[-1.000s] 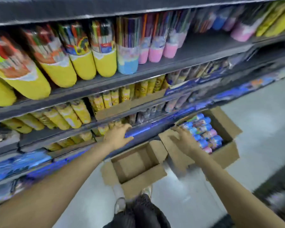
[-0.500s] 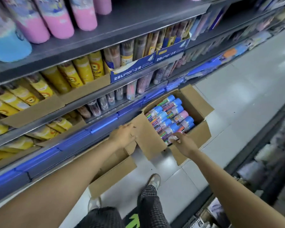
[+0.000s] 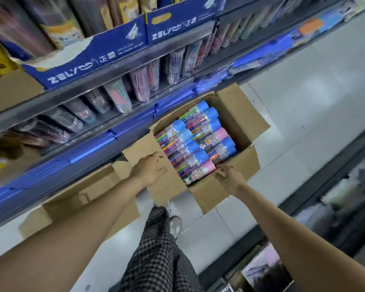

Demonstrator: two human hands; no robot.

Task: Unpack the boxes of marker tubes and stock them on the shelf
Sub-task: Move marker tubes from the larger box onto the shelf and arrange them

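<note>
An open cardboard box [image 3: 243, 114] stands on the floor against the shelf [image 3: 114, 66], filled with marker tubes [image 3: 195, 142] with blue and pink caps. My left hand [image 3: 150, 168] lies with fingers straight on the box's left flap [image 3: 156, 163]. My right hand [image 3: 228, 175] reaches the near edge of the box, its fingertips touching the nearest pink-capped tube [image 3: 198, 171]. Whether those fingers curl round the tube is hard to make out.
A second cardboard box [image 3: 78, 201] stands on the floor to the left, under my left arm. Shelf levels above hold tubes in blue display cartons [image 3: 89, 62]. My leg and shoe [image 3: 175, 225] stand between the boxes. Another rack [image 3: 346, 197] borders the aisle on the right.
The camera has dropped and closed in on the full box. My left hand moved from the box's corner onto its left flap. My right hand stays at the near edge by the tubes.
</note>
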